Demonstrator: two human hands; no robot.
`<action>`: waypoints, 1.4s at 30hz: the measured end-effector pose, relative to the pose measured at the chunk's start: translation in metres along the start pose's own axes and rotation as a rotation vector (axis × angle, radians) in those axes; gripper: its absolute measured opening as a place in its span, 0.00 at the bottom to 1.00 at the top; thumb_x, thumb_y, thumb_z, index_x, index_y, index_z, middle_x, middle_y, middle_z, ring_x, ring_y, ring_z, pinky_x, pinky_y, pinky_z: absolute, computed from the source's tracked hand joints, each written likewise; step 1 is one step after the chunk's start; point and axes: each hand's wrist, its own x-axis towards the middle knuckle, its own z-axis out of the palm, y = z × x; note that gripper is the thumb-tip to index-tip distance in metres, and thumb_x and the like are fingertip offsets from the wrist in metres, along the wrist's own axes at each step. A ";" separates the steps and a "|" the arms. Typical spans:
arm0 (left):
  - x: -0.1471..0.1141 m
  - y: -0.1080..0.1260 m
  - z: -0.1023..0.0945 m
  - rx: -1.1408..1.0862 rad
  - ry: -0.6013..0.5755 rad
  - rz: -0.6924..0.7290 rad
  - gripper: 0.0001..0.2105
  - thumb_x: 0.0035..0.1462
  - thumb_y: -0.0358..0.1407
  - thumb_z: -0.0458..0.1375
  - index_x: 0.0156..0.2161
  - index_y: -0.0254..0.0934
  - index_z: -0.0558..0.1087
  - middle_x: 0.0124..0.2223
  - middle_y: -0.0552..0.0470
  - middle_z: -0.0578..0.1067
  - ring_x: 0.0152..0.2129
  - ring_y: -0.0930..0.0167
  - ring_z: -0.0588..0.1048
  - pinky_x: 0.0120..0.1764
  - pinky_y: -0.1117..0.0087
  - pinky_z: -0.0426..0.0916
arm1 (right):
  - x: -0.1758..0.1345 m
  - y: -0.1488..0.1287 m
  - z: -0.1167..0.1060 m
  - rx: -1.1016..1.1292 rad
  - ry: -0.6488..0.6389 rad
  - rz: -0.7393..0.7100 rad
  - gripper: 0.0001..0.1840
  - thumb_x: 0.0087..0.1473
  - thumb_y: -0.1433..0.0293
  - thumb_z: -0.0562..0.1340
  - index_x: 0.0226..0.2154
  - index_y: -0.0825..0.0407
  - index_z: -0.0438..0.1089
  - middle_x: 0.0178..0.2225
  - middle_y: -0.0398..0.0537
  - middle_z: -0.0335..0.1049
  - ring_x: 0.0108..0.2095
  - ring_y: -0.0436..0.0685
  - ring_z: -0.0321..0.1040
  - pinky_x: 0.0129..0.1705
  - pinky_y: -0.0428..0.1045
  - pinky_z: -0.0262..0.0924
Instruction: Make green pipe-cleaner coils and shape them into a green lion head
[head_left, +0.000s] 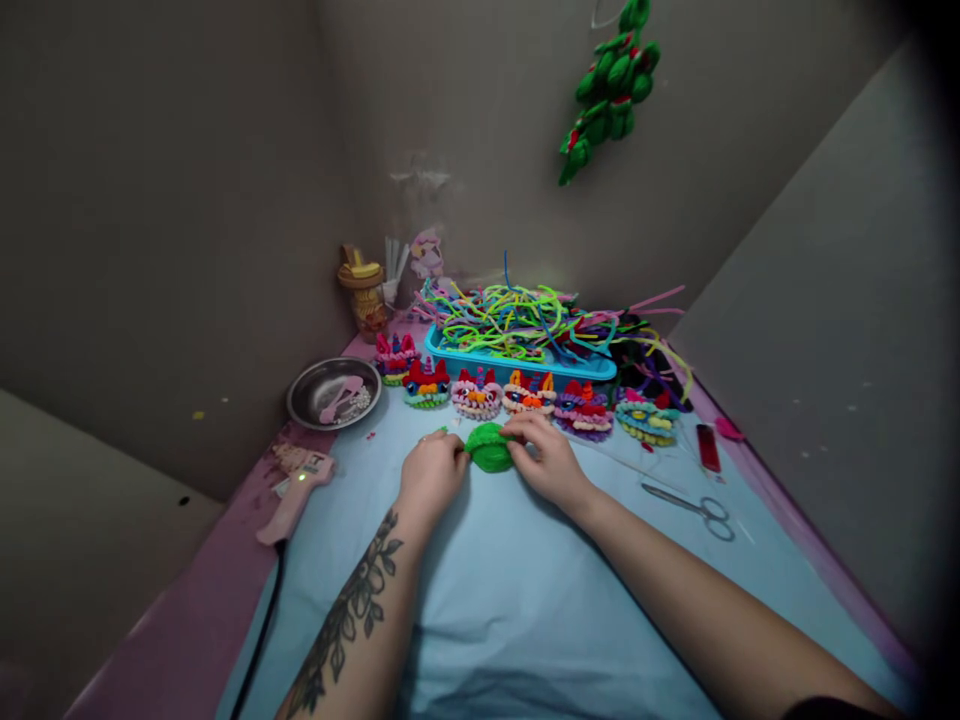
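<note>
A rounded green fuzzy piece (491, 450), apparently made of pipe cleaner, sits low over the blue cloth between my two hands. My left hand (433, 470) pinches its left edge, thumb and fingers closed. At its upper right edge, the fingers of my right hand (547, 460) are curled with the thumb on the near side, gripping it. Just behind stand several colourful pipe-cleaner animal heads, among them a pink one (477, 393) and an orange-eared one (529, 393).
A blue tray (525, 363) heaped with pipe cleaners (510, 320) stands at the back. To the left are a metal bowl (307, 398) and a pink glue gun (296, 495) with its cord. Scissors (694, 508) lie at right. Green pieces (615, 90) hang above.
</note>
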 end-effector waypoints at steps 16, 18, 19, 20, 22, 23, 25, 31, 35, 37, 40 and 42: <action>0.003 -0.002 0.002 -0.055 -0.027 0.007 0.12 0.58 0.31 0.51 0.36 0.39 0.78 0.37 0.47 0.77 0.37 0.66 0.74 0.38 0.70 0.64 | -0.006 -0.003 0.000 -0.022 -0.039 0.006 0.07 0.54 0.75 0.57 0.32 0.50 0.70 0.31 0.48 0.70 0.35 0.57 0.67 0.38 0.52 0.63; 0.003 -0.002 0.002 -0.060 -0.024 0.013 0.12 0.58 0.31 0.51 0.36 0.39 0.78 0.37 0.46 0.77 0.37 0.66 0.74 0.38 0.70 0.64 | -0.006 -0.001 -0.001 0.001 -0.037 0.003 0.08 0.54 0.76 0.57 0.33 0.50 0.71 0.32 0.49 0.70 0.35 0.57 0.68 0.38 0.52 0.64; 0.003 -0.002 0.002 -0.062 -0.022 0.015 0.12 0.58 0.31 0.51 0.36 0.39 0.78 0.37 0.46 0.77 0.37 0.66 0.74 0.38 0.70 0.64 | -0.007 -0.001 -0.002 0.010 -0.037 0.004 0.08 0.54 0.76 0.57 0.33 0.50 0.71 0.33 0.49 0.70 0.35 0.56 0.68 0.38 0.52 0.64; 0.002 -0.002 0.002 -0.065 -0.019 0.017 0.12 0.58 0.31 0.51 0.36 0.39 0.78 0.37 0.46 0.77 0.37 0.65 0.74 0.38 0.70 0.64 | -0.007 0.000 -0.002 0.017 -0.037 0.006 0.08 0.54 0.76 0.57 0.33 0.51 0.71 0.33 0.49 0.70 0.35 0.56 0.68 0.38 0.52 0.64; 0.002 -0.002 0.002 -0.070 -0.017 0.019 0.12 0.58 0.31 0.51 0.36 0.39 0.78 0.37 0.46 0.77 0.37 0.65 0.74 0.39 0.70 0.64 | -0.007 0.001 -0.002 0.026 -0.034 0.009 0.08 0.54 0.76 0.58 0.33 0.51 0.71 0.33 0.49 0.70 0.35 0.56 0.68 0.38 0.52 0.64; 0.002 -0.002 0.002 -0.073 -0.016 0.018 0.12 0.58 0.32 0.51 0.36 0.39 0.78 0.37 0.46 0.77 0.37 0.65 0.74 0.38 0.70 0.64 | -0.007 0.001 -0.002 0.028 -0.033 0.011 0.08 0.54 0.76 0.58 0.33 0.50 0.72 0.33 0.49 0.70 0.35 0.56 0.68 0.38 0.52 0.64; 0.002 -0.002 0.002 -0.077 -0.015 0.018 0.11 0.57 0.32 0.52 0.36 0.39 0.78 0.37 0.47 0.77 0.37 0.65 0.74 0.38 0.70 0.64 | -0.007 0.002 -0.001 0.030 -0.036 0.015 0.08 0.54 0.76 0.58 0.32 0.50 0.72 0.33 0.49 0.70 0.36 0.56 0.68 0.38 0.52 0.64; 0.003 -0.002 0.002 -0.089 -0.016 0.009 0.10 0.56 0.33 0.53 0.36 0.39 0.78 0.37 0.47 0.77 0.36 0.66 0.74 0.38 0.70 0.64 | -0.007 0.001 -0.001 0.034 -0.049 0.056 0.07 0.53 0.75 0.59 0.32 0.50 0.72 0.34 0.49 0.69 0.36 0.56 0.68 0.37 0.51 0.64; 0.002 -0.001 0.002 -0.102 -0.005 -0.004 0.10 0.57 0.34 0.53 0.36 0.38 0.77 0.37 0.47 0.77 0.36 0.66 0.74 0.37 0.70 0.63 | -0.007 0.000 0.000 0.027 -0.059 0.061 0.06 0.51 0.76 0.60 0.32 0.50 0.71 0.34 0.48 0.69 0.37 0.56 0.67 0.38 0.51 0.63; 0.001 -0.001 0.001 -0.111 0.006 -0.016 0.09 0.56 0.34 0.53 0.38 0.38 0.76 0.38 0.47 0.77 0.35 0.66 0.74 0.36 0.70 0.63 | -0.007 0.001 0.001 0.019 -0.067 0.056 0.06 0.50 0.75 0.62 0.33 0.50 0.70 0.34 0.48 0.68 0.37 0.56 0.66 0.38 0.51 0.63; 0.000 0.000 0.000 -0.129 0.026 -0.030 0.08 0.55 0.35 0.55 0.39 0.38 0.74 0.38 0.48 0.76 0.34 0.66 0.73 0.35 0.70 0.63 | -0.006 0.001 0.003 -0.008 -0.074 0.058 0.08 0.48 0.75 0.63 0.34 0.50 0.67 0.33 0.46 0.67 0.36 0.57 0.65 0.37 0.51 0.62; 0.000 0.000 0.000 -0.138 0.036 -0.029 0.07 0.55 0.34 0.55 0.38 0.38 0.74 0.37 0.48 0.75 0.34 0.67 0.73 0.35 0.70 0.63 | -0.006 0.000 0.004 -0.027 -0.075 0.069 0.08 0.48 0.74 0.63 0.33 0.50 0.66 0.32 0.46 0.66 0.35 0.56 0.64 0.37 0.51 0.61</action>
